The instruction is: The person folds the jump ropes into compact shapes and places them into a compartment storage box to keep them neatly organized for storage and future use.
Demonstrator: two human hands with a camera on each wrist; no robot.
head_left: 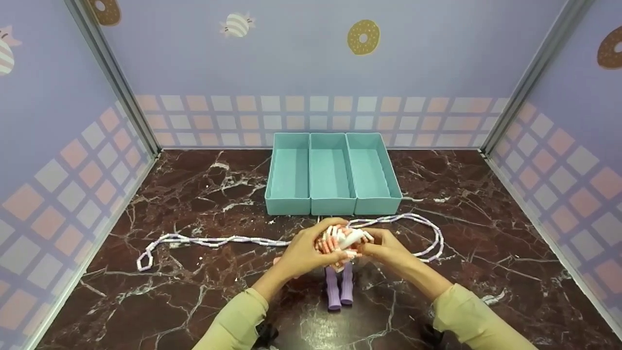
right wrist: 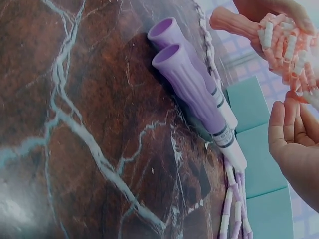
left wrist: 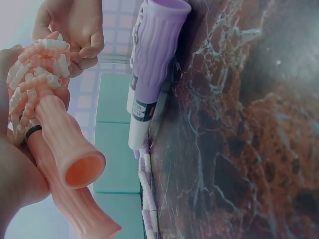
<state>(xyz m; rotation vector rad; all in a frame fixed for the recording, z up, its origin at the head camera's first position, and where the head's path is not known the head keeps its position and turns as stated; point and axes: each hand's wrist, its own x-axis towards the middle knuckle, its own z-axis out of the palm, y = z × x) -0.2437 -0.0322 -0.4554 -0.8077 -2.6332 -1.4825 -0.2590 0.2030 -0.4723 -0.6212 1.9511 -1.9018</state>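
A pink-and-white beaded jump rope (head_left: 335,239) is bunched up between both hands above the table. My left hand (head_left: 303,250) grips the bundle from its left side, and its pink handles (left wrist: 67,134) hang below that palm in the left wrist view. From the other side, my right hand (head_left: 388,250) pinches the beads at the bundle's edge with thumb and fingertips. Beneath the hands lies a second jump rope, with purple handles (head_left: 333,289) side by side. Its purple-and-white beaded cord (head_left: 221,241) stretches left and loops round on the right (right wrist: 234,199).
Behind the hands stands a teal box (head_left: 333,206) with three compartments. The tabletop (head_left: 194,301) is dark, veined marble. Patterned walls with metal corner posts (head_left: 116,78) enclose the back and sides.
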